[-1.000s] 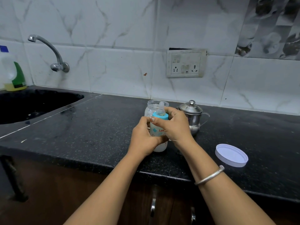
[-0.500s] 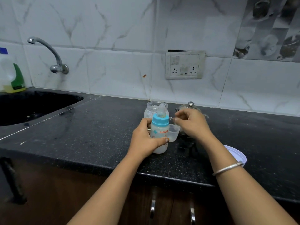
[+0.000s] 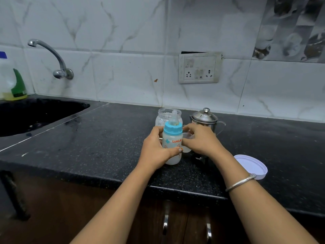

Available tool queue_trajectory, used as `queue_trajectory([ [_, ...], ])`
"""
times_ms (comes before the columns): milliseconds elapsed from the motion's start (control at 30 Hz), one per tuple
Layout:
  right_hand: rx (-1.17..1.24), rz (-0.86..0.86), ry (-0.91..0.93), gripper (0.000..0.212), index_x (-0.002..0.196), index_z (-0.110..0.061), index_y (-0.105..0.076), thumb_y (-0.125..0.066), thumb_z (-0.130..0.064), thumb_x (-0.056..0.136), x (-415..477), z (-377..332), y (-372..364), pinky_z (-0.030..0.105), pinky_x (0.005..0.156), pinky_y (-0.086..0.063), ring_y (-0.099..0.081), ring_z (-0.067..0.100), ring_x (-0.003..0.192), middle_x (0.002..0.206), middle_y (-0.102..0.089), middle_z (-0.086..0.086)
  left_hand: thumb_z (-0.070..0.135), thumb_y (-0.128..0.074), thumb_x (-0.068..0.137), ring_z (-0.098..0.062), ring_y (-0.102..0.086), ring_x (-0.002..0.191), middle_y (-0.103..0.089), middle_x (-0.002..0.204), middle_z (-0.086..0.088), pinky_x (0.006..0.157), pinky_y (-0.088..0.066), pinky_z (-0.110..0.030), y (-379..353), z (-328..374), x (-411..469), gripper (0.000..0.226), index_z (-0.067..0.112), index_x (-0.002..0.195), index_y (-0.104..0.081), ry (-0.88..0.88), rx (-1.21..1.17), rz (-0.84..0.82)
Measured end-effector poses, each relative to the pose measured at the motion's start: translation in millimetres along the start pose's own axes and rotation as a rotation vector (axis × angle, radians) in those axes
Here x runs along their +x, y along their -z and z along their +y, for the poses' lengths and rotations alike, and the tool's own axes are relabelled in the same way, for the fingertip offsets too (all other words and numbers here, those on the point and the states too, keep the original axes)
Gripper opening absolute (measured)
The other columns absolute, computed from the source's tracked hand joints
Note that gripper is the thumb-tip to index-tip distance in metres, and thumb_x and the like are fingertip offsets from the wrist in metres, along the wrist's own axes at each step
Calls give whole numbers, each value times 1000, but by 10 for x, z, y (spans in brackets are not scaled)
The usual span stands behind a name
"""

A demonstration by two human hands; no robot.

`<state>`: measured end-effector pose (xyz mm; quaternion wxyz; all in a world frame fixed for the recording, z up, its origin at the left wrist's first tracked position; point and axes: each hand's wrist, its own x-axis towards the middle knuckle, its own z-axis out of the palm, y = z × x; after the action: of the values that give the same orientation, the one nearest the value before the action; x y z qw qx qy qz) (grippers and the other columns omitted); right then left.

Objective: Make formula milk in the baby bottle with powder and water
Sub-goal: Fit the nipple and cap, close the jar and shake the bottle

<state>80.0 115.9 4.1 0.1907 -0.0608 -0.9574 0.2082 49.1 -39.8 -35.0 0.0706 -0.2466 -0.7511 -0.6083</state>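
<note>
A baby bottle (image 3: 172, 144) with a blue collar and clear teat stands upright on the black counter (image 3: 98, 143), with white liquid in its lower part. My left hand (image 3: 156, 152) wraps its body from the left. Just right of the bottle, my right hand (image 3: 200, 140) has its fingers closed around a small clear cap (image 3: 187, 138). Behind the bottle stands an open clear jar (image 3: 166, 116) with white powder. A steel kettle (image 3: 204, 118) with its lid on stands behind my right hand.
A white jar lid (image 3: 253, 164) lies on the counter at the right near the front edge. A black sink (image 3: 35, 113) with a wall tap (image 3: 51, 55) is at the left, with a soap bottle (image 3: 12, 81) beside it. A wall socket (image 3: 199, 68) sits above the kettle.
My right hand left the bottle's blue collar, reached right toward the kettle, and now holds the clear cap beside the bottle. My left hand kept hold of the bottle.
</note>
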Motion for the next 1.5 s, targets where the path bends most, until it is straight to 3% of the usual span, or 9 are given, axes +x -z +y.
queue_trajectory([
  [133, -78, 35, 40, 41, 120, -27, -59, -48, -36, 82, 4, 42, -15, 30, 77, -42, -55, 21, 104, 115, -62, 9, 17, -86, 56, -15, -64, 95, -66, 105, 4, 86, -54, -41, -1, 8, -9, 62, 29, 105, -49, 1, -4, -3],
  [233, 126, 225, 63, 42, 108, -26, -67, -36, -30, 81, -2, -6, 60, 32, 84, -44, -53, 24, 106, 105, -65, 4, 16, -86, 58, -14, -63, 96, -65, 104, 5, 86, -54, -36, -2, 16, -12, 61, 29, 105, -49, 3, 0, -3],
  [333, 517, 417, 36, 33, 96, -31, -68, -41, -23, 79, -3, -125, 233, 44, 83, -52, -58, 22, 95, 95, -53, -9, 15, -86, 60, -12, -63, 96, -64, 104, 6, 84, -53, -31, 6, 27, -21, 61, 27, 107, -49, 8, 1, -13],
  [400, 724, 484, 15, 25, 92, -33, -65, -48, -22, 77, -22, -243, 327, 40, 80, -55, -59, 18, 90, 97, -52, -7, 15, -86, 60, -13, -63, 97, -64, 105, 6, 84, -52, -30, 10, 30, -21, 62, 27, 107, -49, 11, -3, -18],
  [600, 1128, 500, 40, 32, 92, -27, -54, -69, -18, 65, -40, -517, 291, 39, 75, -53, -60, 25, 90, 99, -58, 4, 16, -85, 60, -14, -63, 96, -65, 104, 5, 84, -53, -33, 11, 30, -21, 61, 28, 107, -49, -2, 3, -16],
  [800, 1212, 450, 51, 40, 104, -38, -59, -67, -18, 70, -52, -530, 133, 43, 92, -51, -55, 27, 113, 120, -54, 12, 20, -86, 57, -15, -65, 94, -67, 103, 4, 86, -54, -41, 12, 12, -20, 62, 28, 108, -51, -29, -3, -17],
  [1000, 1282, 459, 124, 39, 113, -18, -50, -59, 4, 82, -26, -538, 181, 18, 66, -51, -62, 8, 83, 106, -56, 6, 19, -87, 57, -15, -66, 94, -68, 104, 5, 86, -55, -42, 0, 2, -5, 61, 35, 103, -51, -56, -22, -3],
  [1333, 1126, 550, 75, 43, 107, -33, -51, -65, -3, 79, 2, -373, 125, 28, 76, -51, -58, 19, 97, 112, -58, 4, 18, -88, 59, -13, -67, 93, -67, 104, 7, 85, -56, -39, -1, -7, -9, 58, 27, 106, -55, -43, -84, 84],
  [1500, 1023, 602, 74, 44, 113, -25, -49, -68, -5, 79, 7, -285, 86, 26, 77, -54, -59, 11, 92, 105, -58, -4, 22, -89, 56, -11, -66, 93, -66, 104, 11, 82, -56, -34, 1, 6, -12, 61, 30, 106, -54, -46, -66, 126],
])
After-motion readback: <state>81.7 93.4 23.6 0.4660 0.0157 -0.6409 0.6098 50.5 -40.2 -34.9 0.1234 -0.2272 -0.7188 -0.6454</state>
